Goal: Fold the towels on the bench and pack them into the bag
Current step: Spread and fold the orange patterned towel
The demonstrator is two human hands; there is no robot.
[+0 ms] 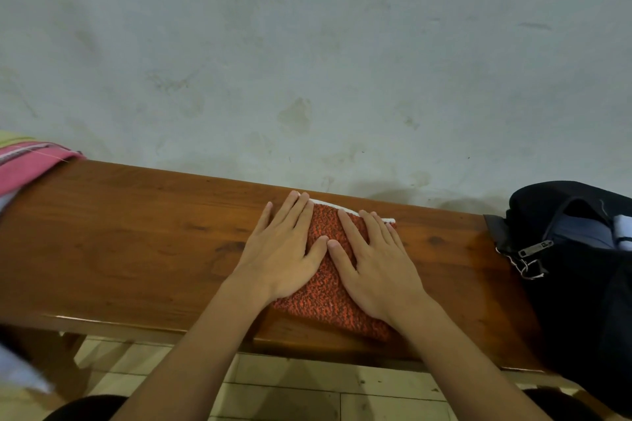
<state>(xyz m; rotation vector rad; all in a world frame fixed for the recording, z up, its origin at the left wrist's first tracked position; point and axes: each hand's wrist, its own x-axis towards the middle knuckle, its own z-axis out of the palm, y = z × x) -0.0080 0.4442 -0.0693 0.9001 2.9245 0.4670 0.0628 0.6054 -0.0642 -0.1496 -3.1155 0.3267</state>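
At the far left a pink towel [29,164] waits at the bench's [136,243] end; mid-bench the left hand [285,255] and right hand [372,267] lie flat, fingers straight and slightly fanned, thumbs nearly touching, pressing a folded orange-speckled towel [333,306]; the step looks like smoothing the finished fold. The towel is a compact, nubbly square with a white edge at its far side; next it likely needs gripping and carrying right into the open black bag [581,267] at the bench's right end.

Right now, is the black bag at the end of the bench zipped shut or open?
Open. The black bag gapes at the top, with blue and white fabric visible inside and the zipper pull hanging loose.
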